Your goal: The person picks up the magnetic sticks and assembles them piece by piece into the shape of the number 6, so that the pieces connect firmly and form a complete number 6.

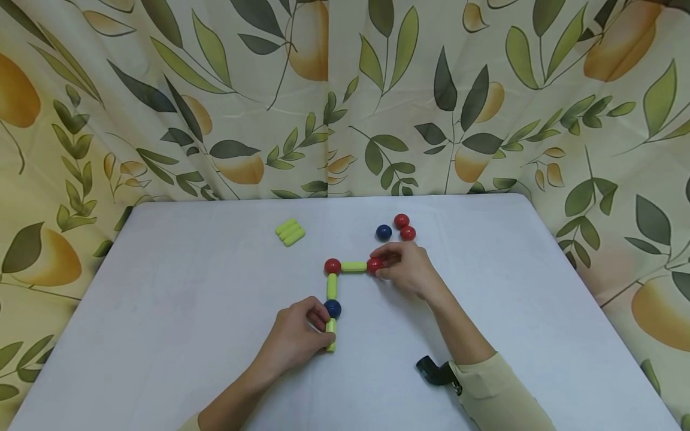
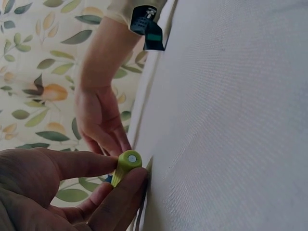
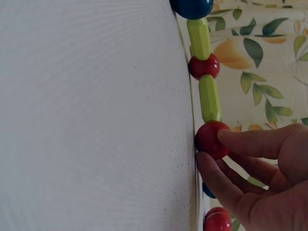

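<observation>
A chain of yellow-green rods and balls lies in an L on the white table (image 1: 188, 335). My left hand (image 1: 296, 338) pinches its near rod (image 1: 331, 342), whose end shows a round silvery disc in the left wrist view. This rod meets a blue ball (image 1: 333, 309), beside my left fingers. Beyond it, a second rod (image 1: 331, 287) runs to a red ball (image 1: 332, 266) at the corner. From there another rod (image 1: 354, 267) leads right to an end red ball (image 3: 211, 140), which my right hand (image 1: 408, 267) holds between thumb and fingers.
Several loose yellow-green rods (image 1: 290, 232) lie side by side near the far edge. Behind my right hand sit a loose blue ball (image 1: 384, 233) and two red balls (image 1: 401, 221). A black device (image 1: 433, 371) sticks out from my right sleeve. Patterned cloth (image 1: 377, 120) hangs behind the table.
</observation>
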